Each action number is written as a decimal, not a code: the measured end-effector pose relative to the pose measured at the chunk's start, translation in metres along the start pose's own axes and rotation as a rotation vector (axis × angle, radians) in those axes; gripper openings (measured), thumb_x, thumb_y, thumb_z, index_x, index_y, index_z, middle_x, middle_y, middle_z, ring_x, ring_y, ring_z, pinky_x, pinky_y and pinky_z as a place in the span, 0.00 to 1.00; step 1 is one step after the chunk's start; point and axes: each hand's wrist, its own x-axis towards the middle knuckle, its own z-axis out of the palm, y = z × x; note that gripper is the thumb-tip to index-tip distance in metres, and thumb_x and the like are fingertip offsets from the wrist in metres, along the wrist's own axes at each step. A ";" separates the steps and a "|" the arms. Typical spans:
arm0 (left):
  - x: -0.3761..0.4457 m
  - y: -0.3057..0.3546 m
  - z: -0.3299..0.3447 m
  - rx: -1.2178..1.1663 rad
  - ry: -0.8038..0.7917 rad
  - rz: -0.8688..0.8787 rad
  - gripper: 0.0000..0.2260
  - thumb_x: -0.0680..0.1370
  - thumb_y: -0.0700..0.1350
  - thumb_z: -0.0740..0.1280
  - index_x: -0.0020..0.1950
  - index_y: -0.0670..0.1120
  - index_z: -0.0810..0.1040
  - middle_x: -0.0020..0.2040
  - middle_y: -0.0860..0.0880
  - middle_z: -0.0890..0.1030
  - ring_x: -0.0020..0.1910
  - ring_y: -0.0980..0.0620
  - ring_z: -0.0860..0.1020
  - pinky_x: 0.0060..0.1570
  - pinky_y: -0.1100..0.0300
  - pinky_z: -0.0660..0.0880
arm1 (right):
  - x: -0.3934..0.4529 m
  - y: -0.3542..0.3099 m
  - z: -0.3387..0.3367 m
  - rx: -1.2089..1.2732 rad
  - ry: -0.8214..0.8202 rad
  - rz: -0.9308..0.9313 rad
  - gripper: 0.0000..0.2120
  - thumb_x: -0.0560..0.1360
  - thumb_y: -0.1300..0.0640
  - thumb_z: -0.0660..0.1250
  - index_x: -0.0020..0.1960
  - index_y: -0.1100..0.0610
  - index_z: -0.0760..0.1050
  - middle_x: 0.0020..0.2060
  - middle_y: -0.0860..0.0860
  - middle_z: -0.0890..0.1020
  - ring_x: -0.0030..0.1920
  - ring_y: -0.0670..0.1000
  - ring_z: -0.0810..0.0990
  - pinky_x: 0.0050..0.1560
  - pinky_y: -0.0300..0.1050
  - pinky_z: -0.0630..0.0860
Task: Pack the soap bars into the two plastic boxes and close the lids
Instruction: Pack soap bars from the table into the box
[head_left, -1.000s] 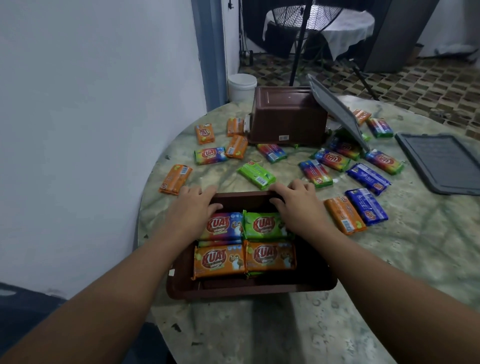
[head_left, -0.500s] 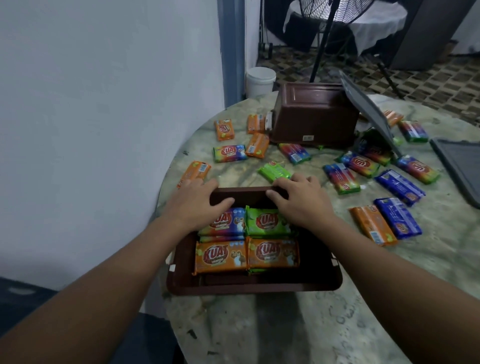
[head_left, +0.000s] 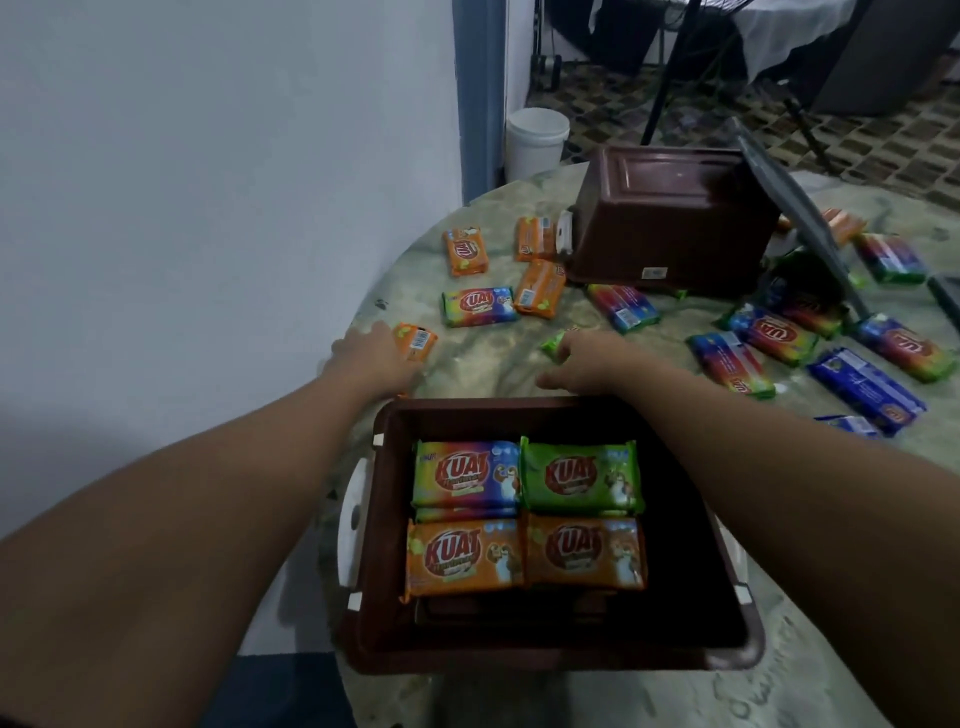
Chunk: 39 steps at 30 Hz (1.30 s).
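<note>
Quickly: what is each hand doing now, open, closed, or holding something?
Left hand: on an orange soap bar; grip cannot be told.
Right hand: on a green soap bar; grip cannot be told.

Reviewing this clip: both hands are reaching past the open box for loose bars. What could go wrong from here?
1. The open brown box juts over the table edge nearest the person; a forearm bump could tip it.
2. The left hand reaches an orange bar near the rim; a nudge might drop it.
3. The right hand covers a green bar, so grip is unclear.

We are seeing bare table (head_left: 483, 358) lying open at frame centre between both forearms, while the overturned brown box (head_left: 670, 218) is blocking the upper right.
</note>
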 end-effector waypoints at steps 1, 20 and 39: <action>0.006 -0.001 0.003 0.028 -0.008 -0.007 0.38 0.66 0.70 0.66 0.67 0.46 0.69 0.64 0.39 0.75 0.62 0.38 0.74 0.59 0.44 0.73 | 0.007 0.000 -0.001 -0.002 -0.009 0.025 0.33 0.76 0.40 0.72 0.73 0.56 0.70 0.70 0.57 0.75 0.68 0.59 0.74 0.64 0.52 0.74; 0.020 0.020 0.020 0.118 -0.152 0.065 0.36 0.68 0.58 0.78 0.69 0.44 0.68 0.66 0.39 0.68 0.61 0.41 0.73 0.56 0.52 0.75 | 0.060 0.018 0.029 -0.076 -0.062 0.250 0.40 0.68 0.41 0.75 0.74 0.59 0.69 0.74 0.64 0.68 0.72 0.64 0.68 0.66 0.56 0.72; -0.080 0.056 -0.031 -0.294 0.443 0.278 0.30 0.67 0.64 0.73 0.59 0.52 0.63 0.50 0.50 0.79 0.45 0.45 0.79 0.44 0.49 0.78 | -0.060 0.003 0.009 0.264 0.621 -0.150 0.35 0.69 0.34 0.68 0.68 0.51 0.63 0.58 0.53 0.76 0.54 0.58 0.79 0.47 0.52 0.74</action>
